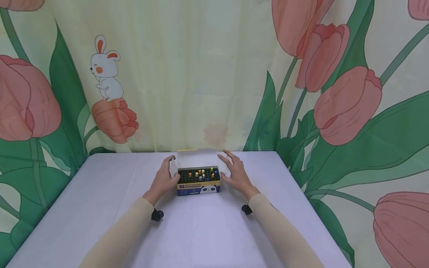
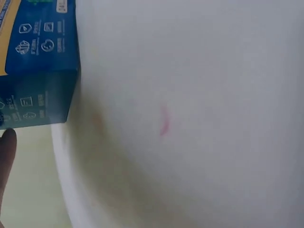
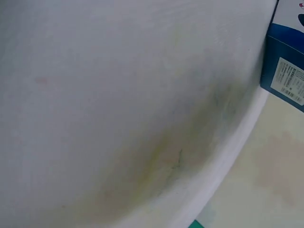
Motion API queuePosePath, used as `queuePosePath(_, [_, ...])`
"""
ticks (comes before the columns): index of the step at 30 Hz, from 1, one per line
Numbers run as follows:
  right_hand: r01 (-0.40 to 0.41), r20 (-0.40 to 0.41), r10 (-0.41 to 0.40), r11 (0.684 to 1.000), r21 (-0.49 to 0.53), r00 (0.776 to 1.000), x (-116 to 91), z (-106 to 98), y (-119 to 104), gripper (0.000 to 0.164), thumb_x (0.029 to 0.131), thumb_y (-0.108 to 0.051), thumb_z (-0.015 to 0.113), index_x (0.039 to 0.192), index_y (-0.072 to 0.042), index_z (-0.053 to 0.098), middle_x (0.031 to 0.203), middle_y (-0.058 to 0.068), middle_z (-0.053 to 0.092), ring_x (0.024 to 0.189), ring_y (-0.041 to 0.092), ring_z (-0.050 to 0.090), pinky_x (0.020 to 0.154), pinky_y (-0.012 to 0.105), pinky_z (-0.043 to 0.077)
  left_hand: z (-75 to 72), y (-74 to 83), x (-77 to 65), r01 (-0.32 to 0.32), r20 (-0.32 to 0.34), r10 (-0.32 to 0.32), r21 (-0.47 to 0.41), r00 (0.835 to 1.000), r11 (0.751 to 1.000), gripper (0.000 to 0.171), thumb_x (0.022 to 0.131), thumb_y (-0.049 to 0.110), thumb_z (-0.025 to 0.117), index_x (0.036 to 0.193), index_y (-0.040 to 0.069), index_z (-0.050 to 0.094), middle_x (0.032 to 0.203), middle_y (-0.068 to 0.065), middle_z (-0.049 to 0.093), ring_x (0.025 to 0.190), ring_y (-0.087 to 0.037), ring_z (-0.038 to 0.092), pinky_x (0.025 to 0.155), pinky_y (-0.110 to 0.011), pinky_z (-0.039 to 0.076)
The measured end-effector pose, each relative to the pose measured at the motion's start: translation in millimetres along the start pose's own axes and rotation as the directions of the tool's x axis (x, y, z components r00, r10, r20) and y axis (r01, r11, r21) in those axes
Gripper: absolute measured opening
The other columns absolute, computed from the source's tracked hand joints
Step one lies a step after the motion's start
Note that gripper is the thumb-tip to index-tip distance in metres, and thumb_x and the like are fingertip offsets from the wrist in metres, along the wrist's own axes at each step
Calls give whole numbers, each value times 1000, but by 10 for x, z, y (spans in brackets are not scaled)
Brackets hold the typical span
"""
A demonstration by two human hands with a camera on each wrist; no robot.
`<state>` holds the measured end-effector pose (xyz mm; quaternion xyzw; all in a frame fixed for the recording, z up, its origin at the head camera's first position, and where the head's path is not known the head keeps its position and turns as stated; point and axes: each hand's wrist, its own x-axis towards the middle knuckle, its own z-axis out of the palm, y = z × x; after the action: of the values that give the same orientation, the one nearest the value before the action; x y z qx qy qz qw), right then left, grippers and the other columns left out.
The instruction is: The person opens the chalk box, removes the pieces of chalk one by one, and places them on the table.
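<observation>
A blue and yellow cardboard box (image 1: 199,189) with a panda printed on its front stands on the table, its white-lined lid (image 1: 197,159) raised at the back. Inside, a black holder with many holes carries several small sticks with coloured ends (image 1: 203,173); their kind is too small to tell. My left hand (image 1: 165,178) is at the box's left side, thumb by the edge and fingers beside the white side flap (image 1: 173,167). On the right, my right hand (image 1: 237,174) has its fingers spread, with the thumb close to the box's right edge.
A white cloth covers the table (image 1: 207,230). Behind it hangs a curtain (image 1: 201,74) printed with tulips and a rabbit. Small black cameras (image 1: 157,214) sit at both wrists. The right wrist view catches a barcode label (image 3: 289,80) on the box's end.
</observation>
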<state>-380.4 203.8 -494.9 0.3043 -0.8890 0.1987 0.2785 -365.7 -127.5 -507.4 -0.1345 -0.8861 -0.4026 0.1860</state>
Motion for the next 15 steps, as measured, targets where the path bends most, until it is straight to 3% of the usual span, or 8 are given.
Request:
queuePosePath(3, [80, -33, -85, 989, -125, 996, -48, 5, 5, 30, 88, -15, 75, 117, -23, 77, 141, 3, 62, 129, 28, 54, 107, 58, 36, 12, -23, -40, -19, -78, 16, -43, 997, 999, 82, 83, 9, 68, 157, 12, 32, 148, -19, 47, 96, -35, 62, 81, -49, 53])
queuePosePath(6, [89, -27, -95, 982, -164, 995, -75, 11, 9, 14, 88, -13, 75, 95, -23, 81, 114, -2, 74, 109, 21, 63, 110, 56, 33, 31, -40, -58, -46, -167, 32, -83, 985, 995, 78, 80, 7, 77, 150, 12, 44, 148, -21, 43, 124, -39, 54, 100, -54, 48])
queuePosePath(10, [21, 39, -14, 986, -168, 999, -92, 26, 16, 10, 91, -18, 72, 96, -22, 80, 104, -5, 76, 99, 18, 67, 114, 53, 32, 57, -65, -78, -48, -280, 20, -95, 960, 994, 73, 76, 7, 85, 141, 7, 49, 147, -21, 40, 135, -41, 44, 109, -57, 39])
queuePosePath(12, [-10, 68, 21, 987, -162, 997, -91, 29, 13, 10, 93, -20, 71, 98, -21, 80, 105, -4, 76, 99, 18, 69, 114, 52, 33, 68, -78, -83, -41, -327, 24, -46, 945, 998, 73, 76, 9, 87, 139, 6, 50, 146, -20, 42, 134, -40, 42, 110, -57, 35])
queuePosePath(15, [-26, 85, 40, 988, -155, 996, -78, 30, 8, 13, 95, -22, 71, 105, -21, 79, 110, -3, 74, 105, 19, 68, 113, 52, 34, 68, -81, -81, -59, -371, 85, 80, 925, 995, 67, 74, 15, 88, 132, 6, 55, 144, -19, 46, 133, -41, 40, 108, -62, 27])
